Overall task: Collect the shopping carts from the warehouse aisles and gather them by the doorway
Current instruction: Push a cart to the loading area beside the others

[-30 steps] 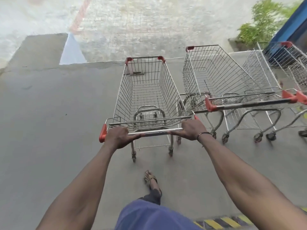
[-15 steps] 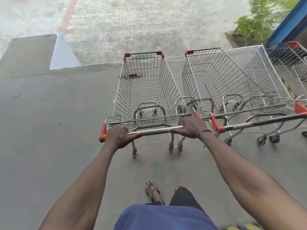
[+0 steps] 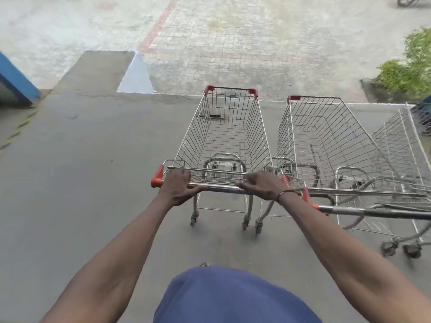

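both hands (image 3: 178, 188) grip cart (image 3: 224, 134) handle bar; cart long axis points away, toward paving.

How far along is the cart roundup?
Done: at least two parked carts already stand side by side at the concrete edge. In hand: left hand and right hand grip the handle bar of another empty cart, now alongside the parked row. Left: release it there; carts remaining in the aisles are out of view, so the remainder can't be judged.
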Demonstrator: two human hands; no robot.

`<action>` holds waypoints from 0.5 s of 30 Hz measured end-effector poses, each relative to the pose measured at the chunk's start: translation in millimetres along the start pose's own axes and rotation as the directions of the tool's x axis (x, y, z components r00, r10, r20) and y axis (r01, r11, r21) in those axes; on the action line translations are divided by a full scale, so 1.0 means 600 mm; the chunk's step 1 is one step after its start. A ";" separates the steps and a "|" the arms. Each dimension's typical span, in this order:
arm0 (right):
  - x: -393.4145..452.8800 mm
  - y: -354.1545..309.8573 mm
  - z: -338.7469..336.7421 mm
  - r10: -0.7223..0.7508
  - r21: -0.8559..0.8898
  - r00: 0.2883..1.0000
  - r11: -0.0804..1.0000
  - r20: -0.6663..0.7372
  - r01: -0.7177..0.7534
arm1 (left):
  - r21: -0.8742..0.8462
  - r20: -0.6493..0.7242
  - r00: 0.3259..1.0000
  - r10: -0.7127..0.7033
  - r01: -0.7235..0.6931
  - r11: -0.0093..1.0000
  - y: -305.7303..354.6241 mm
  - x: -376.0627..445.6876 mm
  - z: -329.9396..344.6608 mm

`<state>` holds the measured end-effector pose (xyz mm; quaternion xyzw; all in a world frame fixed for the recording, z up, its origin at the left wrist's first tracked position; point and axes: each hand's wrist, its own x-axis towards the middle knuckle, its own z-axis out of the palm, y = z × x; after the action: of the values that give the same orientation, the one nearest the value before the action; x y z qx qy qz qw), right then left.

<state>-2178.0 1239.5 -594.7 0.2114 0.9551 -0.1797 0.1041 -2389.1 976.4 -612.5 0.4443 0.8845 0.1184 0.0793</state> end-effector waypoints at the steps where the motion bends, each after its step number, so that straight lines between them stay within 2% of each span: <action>1: 0.005 -0.011 -0.003 -0.041 0.021 0.999 0.999 -0.037 0.041 | -0.024 -0.058 0.998 -0.005 0.003 1.000 0.004 -0.011 0.000; 5: 0.019 -0.055 0.001 -0.233 0.067 0.964 0.968 -0.130 0.243 | -0.115 -0.267 0.955 -0.132 0.104 0.988 0.022 -0.076 -0.010; 8: 0.016 -0.100 0.014 -0.374 0.079 0.920 0.920 -0.118 0.384 | -0.207 -0.297 0.909 -0.294 0.240 0.949 0.017 -0.148 -0.005; 15: -0.011 -0.262 0.073 -0.625 0.085 0.781 0.779 0.016 0.621 | -0.311 -0.344 0.719 -0.605 0.520 0.795 0.005 -0.387 0.008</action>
<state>-2236.5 1087.0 -585.8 -0.1162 0.9614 -0.2441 0.0513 -2247.9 792.3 -608.2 0.1064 0.9569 0.2672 -0.0410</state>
